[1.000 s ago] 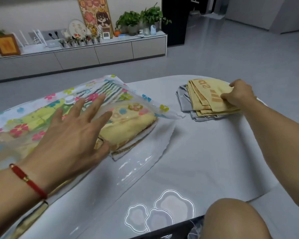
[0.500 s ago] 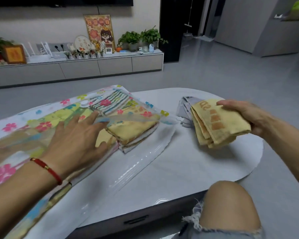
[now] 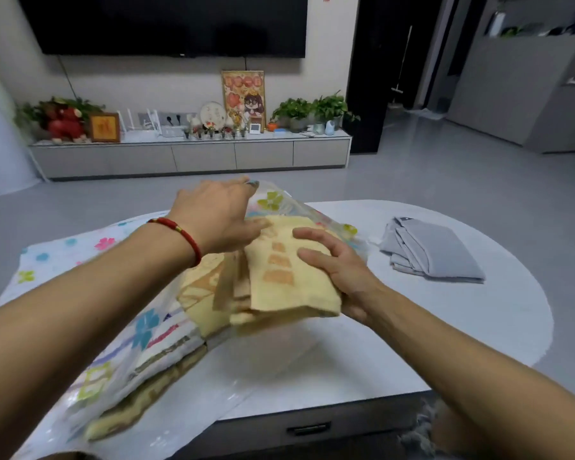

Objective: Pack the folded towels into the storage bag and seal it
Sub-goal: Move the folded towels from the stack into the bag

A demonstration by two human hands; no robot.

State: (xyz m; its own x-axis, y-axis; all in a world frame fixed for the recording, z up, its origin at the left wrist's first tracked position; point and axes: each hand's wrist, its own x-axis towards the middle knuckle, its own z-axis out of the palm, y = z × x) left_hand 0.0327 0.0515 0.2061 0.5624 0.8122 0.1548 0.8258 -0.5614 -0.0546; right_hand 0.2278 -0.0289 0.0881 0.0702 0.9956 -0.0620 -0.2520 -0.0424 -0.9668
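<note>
At the bag (image 3: 140, 330) mouth on the counter (image 3: 445, 327), the left hand (image 3: 218, 220) pinches the flap up while the right hand (image 3: 332, 263) grips the yellow towel (image 3: 289, 280); best slid in flat, flap held high.

A dark television (image 3: 173, 24) is hanging above a long cabinet (image 3: 193, 157) where potted plants (image 3: 312, 109), a framed picture (image 3: 243, 97) and a red plush toy (image 3: 65, 122) are standing.

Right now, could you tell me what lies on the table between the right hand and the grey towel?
Nothing: in the head view, only bare white table separates the right hand from the grey towel.
</note>
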